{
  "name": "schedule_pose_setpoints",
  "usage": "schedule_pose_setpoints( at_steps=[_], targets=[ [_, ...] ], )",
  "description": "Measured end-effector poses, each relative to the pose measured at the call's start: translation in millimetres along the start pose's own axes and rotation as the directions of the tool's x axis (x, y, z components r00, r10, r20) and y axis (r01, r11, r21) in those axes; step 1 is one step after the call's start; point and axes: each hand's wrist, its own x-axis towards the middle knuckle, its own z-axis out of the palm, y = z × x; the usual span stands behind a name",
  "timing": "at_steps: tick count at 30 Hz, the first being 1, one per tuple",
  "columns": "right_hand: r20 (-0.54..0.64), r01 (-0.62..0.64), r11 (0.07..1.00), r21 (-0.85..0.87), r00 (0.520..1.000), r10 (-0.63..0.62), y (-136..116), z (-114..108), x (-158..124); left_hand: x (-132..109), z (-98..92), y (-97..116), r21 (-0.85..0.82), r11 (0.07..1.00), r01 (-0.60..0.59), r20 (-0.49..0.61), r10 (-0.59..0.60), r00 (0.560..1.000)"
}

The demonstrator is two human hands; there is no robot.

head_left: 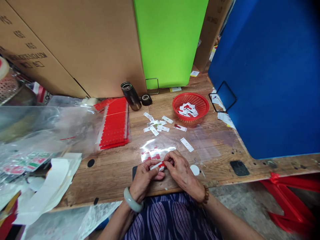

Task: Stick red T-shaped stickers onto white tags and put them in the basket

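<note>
In the head view, both hands meet at the near edge of the wooden table (112,170). The left hand (144,177) and right hand (181,172) pinch a red-and-white strip (158,165) between them, fingers curled narrow on its two ends. Just beyond it lies a clear bag (157,150) of similar strips. Farther off, loose white slips (157,125) lie scattered, with a red basket (190,95) to their right, a stack of red sheets (114,124) to their left and a dark flask (131,96) behind

Pale green bangle (132,200) on left wrist — brown bead bracelet (205,196) on right; navy garment (172,218), wavy purple stripes.
</note>
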Motion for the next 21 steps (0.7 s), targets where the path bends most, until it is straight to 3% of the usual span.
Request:
schedule_pose_setpoints(
  at_steps=[4,8,14,21],
  targets=[
    [-0.051,-0.003,0.999,0.051,0.999,0.006,7,2,1,1,1.3,1,-0.014,1.000,0.010,-0.015,-0.010,1.000],
    [-0.111,-0.107,0.974,0.201,0.985,0.131,15,-5,7,-3,3.6,6,-0.046,0.998,0.044,-0.022,-0.045,0.999],
    [0.133,-0.171,0.913,0.369,0.983,0.130,7,-14,3,-7,6.4,9,-0.065,0.997,0.050,-0.018,-0.051,0.999],
    [0.219,-0.238,0.859,0.453,0.964,0.152,2,-4,2,-11,8.4,8,-0.003,1.000,0.018,0.032,-0.018,0.999]
  ],
)
